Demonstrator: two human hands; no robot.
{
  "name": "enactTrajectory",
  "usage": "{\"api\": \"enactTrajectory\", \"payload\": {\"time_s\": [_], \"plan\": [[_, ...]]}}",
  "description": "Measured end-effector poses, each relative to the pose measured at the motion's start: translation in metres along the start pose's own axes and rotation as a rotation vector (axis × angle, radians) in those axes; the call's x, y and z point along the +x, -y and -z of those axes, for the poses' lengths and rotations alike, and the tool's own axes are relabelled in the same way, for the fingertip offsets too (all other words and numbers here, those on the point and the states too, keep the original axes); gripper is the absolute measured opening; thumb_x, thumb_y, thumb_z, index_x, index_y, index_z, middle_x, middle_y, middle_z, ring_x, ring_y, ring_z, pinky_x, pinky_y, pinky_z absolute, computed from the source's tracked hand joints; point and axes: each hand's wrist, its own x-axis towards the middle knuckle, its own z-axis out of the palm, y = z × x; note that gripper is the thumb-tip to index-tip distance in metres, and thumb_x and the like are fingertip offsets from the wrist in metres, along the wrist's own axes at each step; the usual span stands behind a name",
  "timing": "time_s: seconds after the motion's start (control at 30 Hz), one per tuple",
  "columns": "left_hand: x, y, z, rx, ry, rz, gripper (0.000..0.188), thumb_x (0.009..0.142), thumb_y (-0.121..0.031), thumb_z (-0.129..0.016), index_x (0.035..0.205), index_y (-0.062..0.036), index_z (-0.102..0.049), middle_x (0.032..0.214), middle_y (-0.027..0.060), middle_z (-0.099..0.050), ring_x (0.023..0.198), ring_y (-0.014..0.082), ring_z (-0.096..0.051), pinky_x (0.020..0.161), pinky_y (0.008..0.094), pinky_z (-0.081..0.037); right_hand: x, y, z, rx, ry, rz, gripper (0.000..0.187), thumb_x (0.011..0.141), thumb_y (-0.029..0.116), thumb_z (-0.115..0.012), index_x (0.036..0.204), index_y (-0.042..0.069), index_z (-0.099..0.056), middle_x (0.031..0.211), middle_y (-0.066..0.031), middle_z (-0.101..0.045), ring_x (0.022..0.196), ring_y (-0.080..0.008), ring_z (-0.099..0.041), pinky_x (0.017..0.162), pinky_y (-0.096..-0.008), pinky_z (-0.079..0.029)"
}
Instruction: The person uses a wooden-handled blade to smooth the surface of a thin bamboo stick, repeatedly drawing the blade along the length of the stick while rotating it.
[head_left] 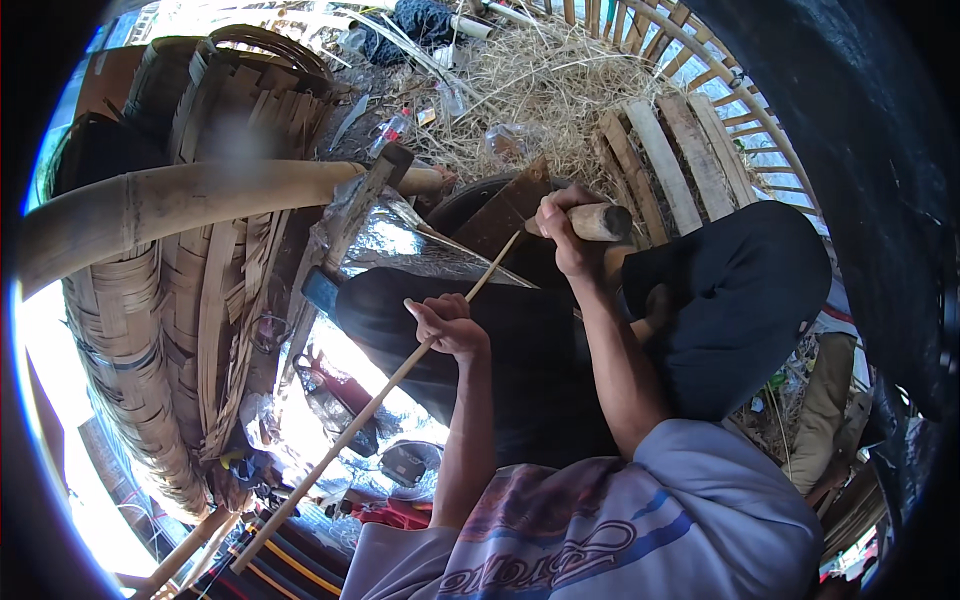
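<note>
My left hand (452,327) is wrapped round a long thin bamboo stick (345,440). The stick slants from the lower left up to a tip in front of my right hand. In my right hand (566,235) is the thick round wooden handle of a knife (604,222). Its broad, brown, rusty-looking blade (508,208) points away to the left, close to the stick's upper tip. Whether blade and stick touch I cannot tell. Both hands are over my crossed legs in dark trousers (500,370).
A thick bamboo pole (200,195) crosses at the left, meeting a wooden post (370,200). Woven bamboo baskets (130,350) stand behind it. Wooden slats (665,150), dry straw (560,75) and a plastic bottle (395,128) lie ahead. A slatted bamboo rim (750,95) curves at the far right.
</note>
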Motion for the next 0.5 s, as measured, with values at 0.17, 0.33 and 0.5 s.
{"api": "enactTrajectory", "payload": {"time_s": [0.17, 0.33, 0.5], "plan": [[0.003, -0.001, 0.002, -0.006, 0.021, -0.031, 0.053, 0.098, -0.036, -0.033, 0.052, -0.0129, -0.021, 0.046, -0.0041, -0.017, 0.039, 0.0064, -0.018, 0.038, 0.0226, -0.017, -0.011, -0.011, -0.004, -0.167, 0.037, -0.050, 0.018, 0.073, 0.003, -0.063, 0.060, 0.001, -0.052, 0.051, -0.0025, -0.052, 0.049, -0.0052, -0.049, 0.047, -0.0236, -0.039], [0.009, 0.002, -0.005, 0.066, -0.039, -0.026, 0.053, 0.097, -0.040, -0.035, 0.052, -0.0144, -0.020, 0.046, -0.0042, -0.017, 0.038, 0.0067, -0.016, 0.037, 0.0231, -0.016, -0.006, -0.003, 0.003, -0.032, 0.030, 0.034, 0.021, 0.074, 0.002, -0.062, 0.057, 0.002, -0.050, 0.051, -0.0015, -0.050, 0.047, -0.0058, -0.046, 0.046, -0.0247, -0.036], [0.010, 0.002, -0.010, 0.033, -0.047, -0.029, 0.052, 0.097, -0.039, -0.034, 0.052, -0.0147, -0.022, 0.046, -0.0038, -0.018, 0.038, 0.0066, -0.015, 0.037, 0.0233, -0.015, -0.007, -0.012, 0.005, -0.061, -0.042, -0.075, 0.023, 0.075, 0.003, -0.063, 0.057, 0.002, -0.049, 0.051, -0.0010, -0.050, 0.047, -0.0061, -0.046, 0.046, -0.0244, -0.037]]}}
